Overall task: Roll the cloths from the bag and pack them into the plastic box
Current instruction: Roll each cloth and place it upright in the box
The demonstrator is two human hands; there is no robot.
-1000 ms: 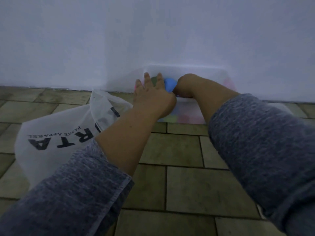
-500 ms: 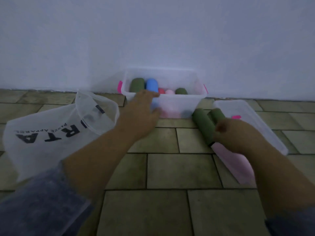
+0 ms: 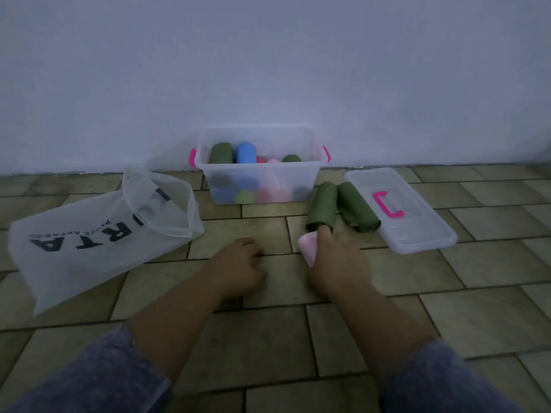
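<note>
Already rolled, a pale pink cloth (image 3: 308, 248) is gripped in the right hand (image 3: 338, 265), low over the floor (image 3: 268, 338).
Its exposed end points forward-left toward the plastic box (image 3: 259, 169), and the palm hides the rest. Of the two hands, the left hand (image 3: 238, 268) rests nearby, loosely curled and empty. Two green rolls (image 3: 323, 205) lie lengthwise beside the lid (image 3: 417, 231).
</note>
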